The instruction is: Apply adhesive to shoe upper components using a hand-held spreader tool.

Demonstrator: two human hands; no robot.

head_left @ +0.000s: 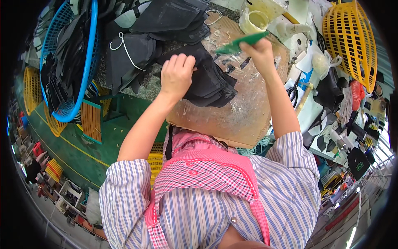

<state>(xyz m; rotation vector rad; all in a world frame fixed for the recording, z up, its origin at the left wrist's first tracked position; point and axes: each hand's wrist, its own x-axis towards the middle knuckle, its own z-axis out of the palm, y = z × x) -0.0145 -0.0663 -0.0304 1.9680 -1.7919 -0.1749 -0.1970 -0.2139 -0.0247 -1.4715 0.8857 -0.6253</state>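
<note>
My right hand [260,52] is closed round a flat green plastic spreader [238,45], its blade pointing left above the cardboard. A fanned stack of black sheet pieces [213,85] lies on the glue-smeared cardboard [248,112]. Over the stack's left side is my left hand [178,74], its fingers curled; what they grip, if anything, is hidden under them. Just beyond the spreader stands a tub of pale yellowish paste [256,20]. More black pieces [134,54] lie left of my left hand, some tied with white cord [124,47].
A blue basket [92,54] full of black pieces stands at the left, near a wooden-slatted stool [91,121]. A yellow basket [350,37] is at the far right. Scissors [293,92], a white bottle [292,30] and a tied plastic bag [323,63] lie right of the cardboard.
</note>
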